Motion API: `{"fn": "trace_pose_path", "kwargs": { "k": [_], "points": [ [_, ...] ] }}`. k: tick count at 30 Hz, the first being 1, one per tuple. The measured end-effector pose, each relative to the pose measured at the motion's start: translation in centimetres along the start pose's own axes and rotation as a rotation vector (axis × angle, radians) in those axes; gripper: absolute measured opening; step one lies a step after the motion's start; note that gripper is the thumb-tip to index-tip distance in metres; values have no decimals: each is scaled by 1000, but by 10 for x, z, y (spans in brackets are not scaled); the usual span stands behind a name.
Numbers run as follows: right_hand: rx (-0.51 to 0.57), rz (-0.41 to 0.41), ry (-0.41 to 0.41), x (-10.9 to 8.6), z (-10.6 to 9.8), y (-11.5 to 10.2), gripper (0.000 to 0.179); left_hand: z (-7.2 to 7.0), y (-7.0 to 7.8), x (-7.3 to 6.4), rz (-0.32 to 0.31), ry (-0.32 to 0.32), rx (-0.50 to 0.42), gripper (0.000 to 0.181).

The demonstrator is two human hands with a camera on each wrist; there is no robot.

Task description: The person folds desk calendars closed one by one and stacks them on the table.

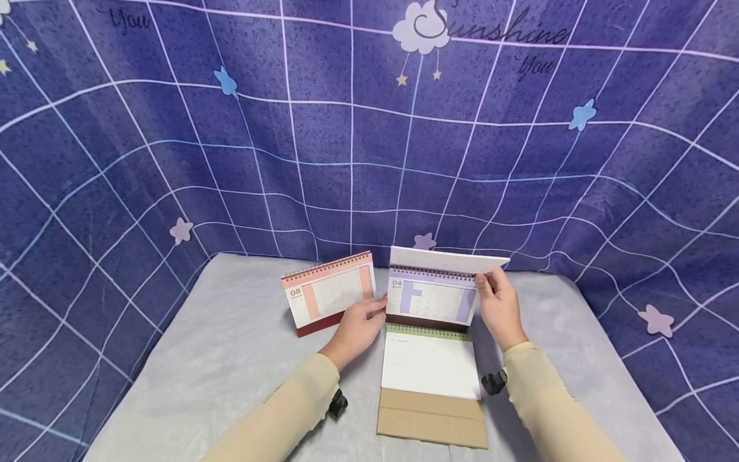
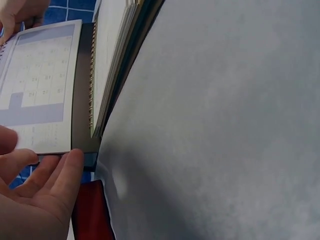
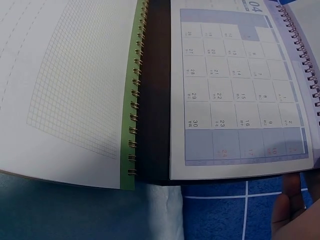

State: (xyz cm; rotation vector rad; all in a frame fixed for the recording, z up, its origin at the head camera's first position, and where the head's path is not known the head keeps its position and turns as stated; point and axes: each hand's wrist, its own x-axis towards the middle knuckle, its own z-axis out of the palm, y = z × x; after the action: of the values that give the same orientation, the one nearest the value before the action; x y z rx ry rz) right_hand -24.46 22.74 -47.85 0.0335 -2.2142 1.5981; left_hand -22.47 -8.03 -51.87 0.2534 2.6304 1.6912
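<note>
Partly hidden behind left hand point(image 1: 356, 326): lower right corner of pink calendar point(image 1: 330, 298), with grid entries too small to read in head view. Cut off by right wrist view's right edge: right hand point(image 3: 302, 216), purple calendar point(image 3: 240, 92).

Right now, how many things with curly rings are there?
3: pink calendar at left, purple calendar to its right, and green-edged pad in front of the purple one.

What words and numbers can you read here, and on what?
"08": red calendar
"04": purple calendar
"1", "2", "6" to "10", "13" to "17", "20" to "24", "27" to "30": its dates
"Sunshine": curtain
"You", twice: curtain
Print on green calendar, remaining print: too small or blurred.
</note>
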Motion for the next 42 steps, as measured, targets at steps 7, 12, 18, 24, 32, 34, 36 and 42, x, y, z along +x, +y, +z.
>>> {"fn": "trace_pose_path", "kwargs": {
  "k": [7,12,18,24,32,34,36,42],
  "points": [
    [-19,-14,15,-1,0,1,18,0,-1,3,-114,-37,-186,55],
    [-67,-67,31,0,1,4,17,-1,0,2,-107,-60,-214,64],
    [12,-103,1,-1,-1,5,19,-2,-2,1,-79,-67,-181,72],
    [109,-139,-27,-2,-2,11,19,-3,-3,1,-75,-67,-180,69],
    [210,-179,-92,-5,-6,16,37,-1,-3,2,-57,-56,-212,69],
    [236,-167,-107,-6,-7,16,41,-1,-3,2,-58,-54,-213,69],
    [271,-151,-121,-7,-7,15,43,-1,-3,2,-59,-53,-212,70],
    [216,-151,-103,-8,-5,17,39,-3,-3,1,-61,-57,-203,71]
  ]
}}
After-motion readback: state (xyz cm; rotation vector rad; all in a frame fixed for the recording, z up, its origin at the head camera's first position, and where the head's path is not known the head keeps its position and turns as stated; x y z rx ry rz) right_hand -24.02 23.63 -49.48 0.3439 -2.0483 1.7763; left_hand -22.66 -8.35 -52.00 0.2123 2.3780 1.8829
